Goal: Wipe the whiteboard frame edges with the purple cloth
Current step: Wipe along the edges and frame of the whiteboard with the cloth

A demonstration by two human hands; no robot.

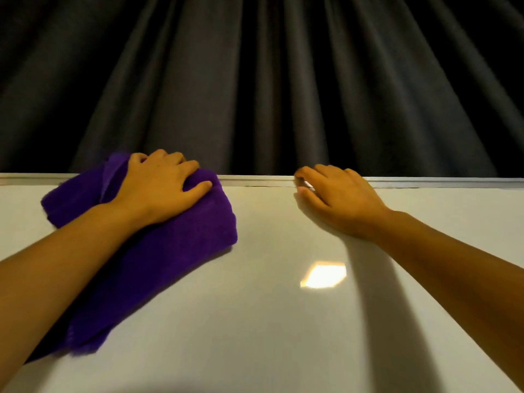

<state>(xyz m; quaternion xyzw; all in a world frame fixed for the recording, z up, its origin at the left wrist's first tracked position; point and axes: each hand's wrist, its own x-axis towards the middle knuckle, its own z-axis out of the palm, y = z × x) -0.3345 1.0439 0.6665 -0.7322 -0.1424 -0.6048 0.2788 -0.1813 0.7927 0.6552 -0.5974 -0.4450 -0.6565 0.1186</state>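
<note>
A white whiteboard point(269, 321) fills the lower half of the view, and its silver top frame edge point(255, 180) runs across the middle. A folded purple cloth point(158, 251) is draped over that top edge at the left and hangs down the board. My left hand point(158, 188) presses on the cloth, fingers curled over it at the frame. My right hand point(337, 197) rests bare on the board to the right, its fingertips hooked on the frame edge, holding nothing.
A dark grey pleated curtain point(261, 80) hangs behind and above the board. A bright light reflection point(323, 275) shows on the board surface below my right hand. The frame edge continues to the far right point(453, 182).
</note>
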